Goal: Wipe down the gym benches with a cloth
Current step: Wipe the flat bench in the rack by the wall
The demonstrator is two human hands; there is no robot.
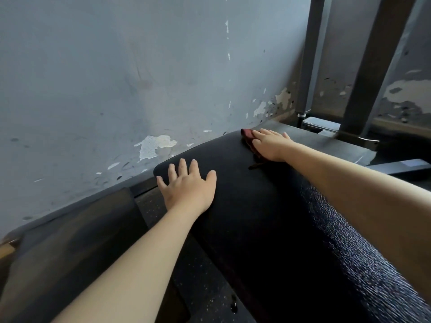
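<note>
While the person leans over the black padded bench [245, 206], both bare arms reach along its top. Their left hand [187, 186] lies flat on the pad near its far left corner, fingers straight and spread, holding nothing. Their right hand [271, 143] rests palm-down at the far right corner of the pad, fingers extended, pressing on a dark red cloth [248, 136]. That cloth is mostly covered by the hand; a bunched end sticks out past the fingertips at the far edge, and a thin dark strip trails out on the pad below the wrist. Behind the bench stands a blue-grey wall [116, 78] with flaking paint, and dark metal uprights [363, 78] rise at the far right.
</note>
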